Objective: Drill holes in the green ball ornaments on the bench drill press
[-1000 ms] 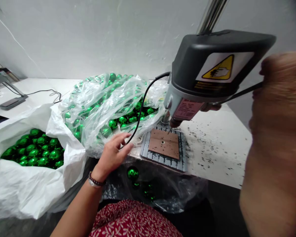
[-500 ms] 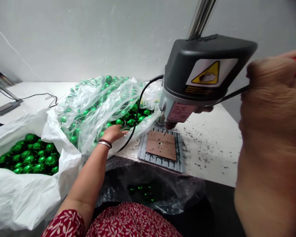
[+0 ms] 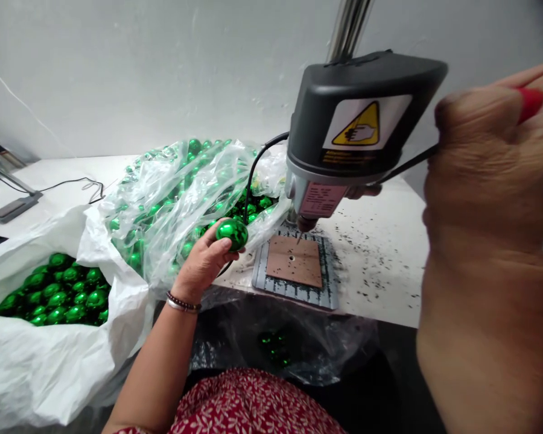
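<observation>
A shiny green bauble (image 3: 232, 234) is between the thumb and fingers of my left hand (image 3: 203, 259), in front of the clear plastic bag (image 3: 163, 211) of green baubles. To its right stands a small drill press (image 3: 357, 120) with a hand-warning label. Its bit hangs above a brown board (image 3: 294, 260) with a hole in it, lying on the slotted metal base (image 3: 330, 298). My right hand (image 3: 493, 138), large and close at the right edge, is closed round the drill press lever, whose red end (image 3: 531, 103) shows by the fingers; part of the grip is hidden.
An open white sack (image 3: 49, 361) of green baubles stands at the left. Dark shavings (image 3: 371, 277) are scattered over the white table (image 3: 398, 241) right of the base. A black cable (image 3: 257, 157) loops beside the bag. Clear plastic with several baubles (image 3: 276, 346) hangs below the table edge.
My left hand has come up out of the clear bag and now holds a green bauble. My right hand stays on the lever; the view has shifted slightly.
</observation>
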The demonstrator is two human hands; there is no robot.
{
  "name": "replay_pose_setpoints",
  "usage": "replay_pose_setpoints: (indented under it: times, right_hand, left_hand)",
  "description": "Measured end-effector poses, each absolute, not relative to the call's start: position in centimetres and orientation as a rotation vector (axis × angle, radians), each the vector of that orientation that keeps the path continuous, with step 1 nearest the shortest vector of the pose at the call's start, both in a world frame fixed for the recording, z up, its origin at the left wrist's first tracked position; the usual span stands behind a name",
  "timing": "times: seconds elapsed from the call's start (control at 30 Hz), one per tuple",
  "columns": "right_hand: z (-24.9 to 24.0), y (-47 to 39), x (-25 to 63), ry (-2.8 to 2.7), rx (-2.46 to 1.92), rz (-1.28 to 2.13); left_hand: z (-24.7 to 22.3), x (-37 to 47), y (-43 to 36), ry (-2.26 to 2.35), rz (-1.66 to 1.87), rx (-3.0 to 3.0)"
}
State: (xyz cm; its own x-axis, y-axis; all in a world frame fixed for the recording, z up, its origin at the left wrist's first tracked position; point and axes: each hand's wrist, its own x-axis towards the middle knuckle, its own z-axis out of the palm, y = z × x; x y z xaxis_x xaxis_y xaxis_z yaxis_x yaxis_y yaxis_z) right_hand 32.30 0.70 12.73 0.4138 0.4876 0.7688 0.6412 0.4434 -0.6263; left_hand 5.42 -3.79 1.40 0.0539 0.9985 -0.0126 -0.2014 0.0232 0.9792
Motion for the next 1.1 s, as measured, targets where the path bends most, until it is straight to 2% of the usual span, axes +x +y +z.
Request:
replay_pose_setpoints:
  times: [0.23, 0.6, 0.8, 1.1]
  right_hand:
    - [13.9, 0.0, 31.7, -1.184, -1.238, -0.077]
    - [14.0, 0.0, 31.8, -1.193, -1.246, -0.029]
    - [14.2, -0.1, 31.8, -1.188, -1.208, -0.009]
    - [14.6, -0.5, 32.0, -1.215, -1.251, 0.029]
  left_hand:
    - [-1.5, 9.9, -4.7, 0.806, 0.983, 0.618]
    - [-2.6, 11.0, -4.7, 0.765, 0.783, 0.531]
    - [-1.6, 11.7, -4.2, 0.868, 0.857, 0.708]
    - [-2.1, 13.6, -2.2, 1.292, 0.987, 0.974]
